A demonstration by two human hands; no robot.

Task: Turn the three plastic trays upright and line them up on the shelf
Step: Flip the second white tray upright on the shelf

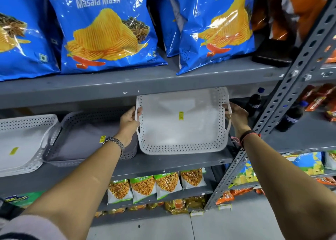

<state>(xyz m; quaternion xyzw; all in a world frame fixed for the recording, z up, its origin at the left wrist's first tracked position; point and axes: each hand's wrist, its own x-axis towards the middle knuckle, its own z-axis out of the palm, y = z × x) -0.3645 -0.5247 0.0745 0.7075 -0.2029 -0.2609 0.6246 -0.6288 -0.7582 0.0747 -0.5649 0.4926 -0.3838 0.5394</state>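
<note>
Three perforated plastic trays are on the grey middle shelf (163, 162). The right one, a white tray (181, 147), is tilted with its open side facing me; its near edge rests on the shelf. My left hand (130, 123) grips its left handle and my right hand (236, 117) grips its right handle. A grey tray (81, 139) lies open side up to the left, partly behind my left wrist. Another white tray (21, 143) lies open side up at the far left, cut off by the frame edge.
Blue chip bags (107, 30) fill the shelf above, its front lip just over the tilted tray. A slotted grey upright (283, 94) stands right of my right hand, with dark bottles (289, 119) beyond it. Snack packets (156, 185) sit on the shelf below.
</note>
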